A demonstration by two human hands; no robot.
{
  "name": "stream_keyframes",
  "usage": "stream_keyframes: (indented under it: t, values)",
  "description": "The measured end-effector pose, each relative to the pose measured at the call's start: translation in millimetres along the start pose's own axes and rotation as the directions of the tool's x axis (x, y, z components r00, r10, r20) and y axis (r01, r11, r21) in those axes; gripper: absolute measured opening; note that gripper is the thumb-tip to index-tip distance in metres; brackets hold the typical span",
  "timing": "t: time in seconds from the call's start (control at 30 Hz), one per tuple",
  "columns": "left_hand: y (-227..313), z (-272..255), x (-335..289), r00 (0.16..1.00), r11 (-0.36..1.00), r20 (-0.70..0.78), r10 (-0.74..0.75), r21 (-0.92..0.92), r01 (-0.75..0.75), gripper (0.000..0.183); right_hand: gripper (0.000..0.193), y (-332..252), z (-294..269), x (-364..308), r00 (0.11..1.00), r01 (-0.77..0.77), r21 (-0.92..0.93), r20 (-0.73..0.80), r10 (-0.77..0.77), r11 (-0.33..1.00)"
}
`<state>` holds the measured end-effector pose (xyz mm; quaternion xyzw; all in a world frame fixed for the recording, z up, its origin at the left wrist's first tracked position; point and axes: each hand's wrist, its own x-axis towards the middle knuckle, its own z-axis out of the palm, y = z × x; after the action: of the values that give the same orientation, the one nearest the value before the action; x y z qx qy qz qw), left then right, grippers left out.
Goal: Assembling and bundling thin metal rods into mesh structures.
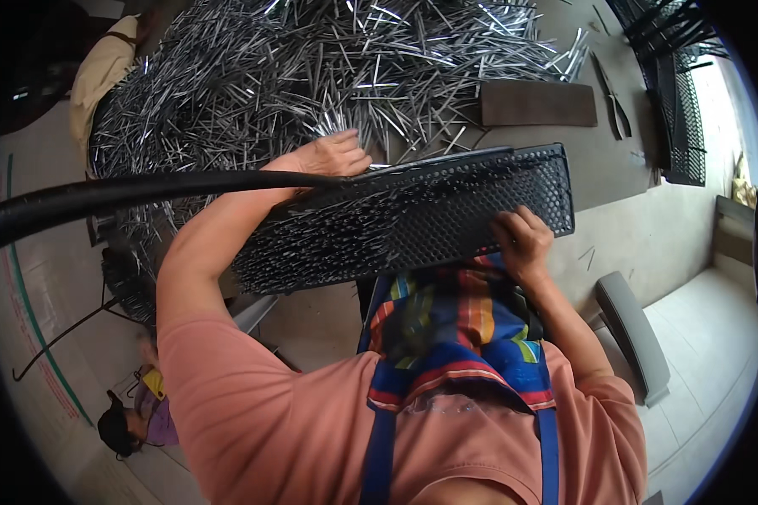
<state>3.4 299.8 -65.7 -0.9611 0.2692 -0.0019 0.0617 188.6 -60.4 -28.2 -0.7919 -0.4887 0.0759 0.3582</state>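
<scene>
The perforated tray (453,215) is set beside the strip pile (227,97). The hands are held apart: left hand (330,156) by the tray's far edge, right hand (524,242) curled over its holes; what is gripped cannot be told. Loaded strips (320,244) could be spilled by tipping.

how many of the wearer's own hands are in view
2: the left hand at the near edge of the loose silvery strips, beyond the black perforated panel; the right hand at the panel's right part.
</scene>
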Motion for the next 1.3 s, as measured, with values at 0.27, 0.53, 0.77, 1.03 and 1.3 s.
stream_keyframes:
  t: [0.27,0.53,0.77,1.03,1.3]
  values:
    - [-1,7,-12,0.998,1.000,-0.062,-0.014,0.015,0.015,0.017,0.014,-2,3,1,0.999,0.047,-0.015,0.022,-0.046,0.999]
    - [-3,-2,-21,0.993,1.000,0.119,-0.020,0.014,0.019,0.011,0.017,0,2,1,0.994,0.107,0.010,0.003,-0.108,0.994]
    - [-37,-31,-52,0.959,0.979,0.198,-0.201,0.043,0.197,0.030,0.018,-1,-4,4,0.992,0.129,0.014,0.010,-0.129,0.992]
    - [-113,-66,-37,0.037,0.186,-0.242,-0.969,-0.628,0.756,0.016,0.015,4,-21,24,0.988,-0.086,0.309,0.150,0.041,0.947]
    - [-109,-58,57,-0.381,-0.198,0.301,-0.874,-0.937,-0.287,0.012,0.079,-77,10,204,0.946,0.296,-0.075,-0.117,-0.304,0.952]
